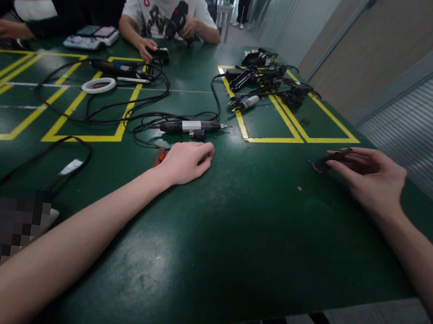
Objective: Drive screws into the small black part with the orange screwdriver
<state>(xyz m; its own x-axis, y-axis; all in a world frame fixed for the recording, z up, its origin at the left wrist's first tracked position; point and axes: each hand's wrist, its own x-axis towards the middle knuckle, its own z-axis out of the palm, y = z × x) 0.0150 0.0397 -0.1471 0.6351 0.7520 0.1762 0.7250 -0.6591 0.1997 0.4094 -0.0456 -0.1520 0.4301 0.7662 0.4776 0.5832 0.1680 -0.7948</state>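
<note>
My left hand [189, 162] rests on the green table [238, 239] with its fingers curled. A dark bit shows between thumb and fingers, but what it belongs to is hidden. An orange and dark-grey piece [158, 157] sticks out behind that wrist. Just beyond the hand lies a rotary tool [193, 127], black and silver, with a thin bit pointing right. At the right side of the table my right hand [378, 175] pinches a small black object [325, 161] with a rounded end, between thumb and fingers. Its exact kind is not clear.
Black cables and tools [251, 76] are heaped at the far right inside yellow tape outlines [275, 140]. A white ring [99, 85] lies among cables at left. Across the table one person holds a black power tool [176, 20]; another person sits at far left.
</note>
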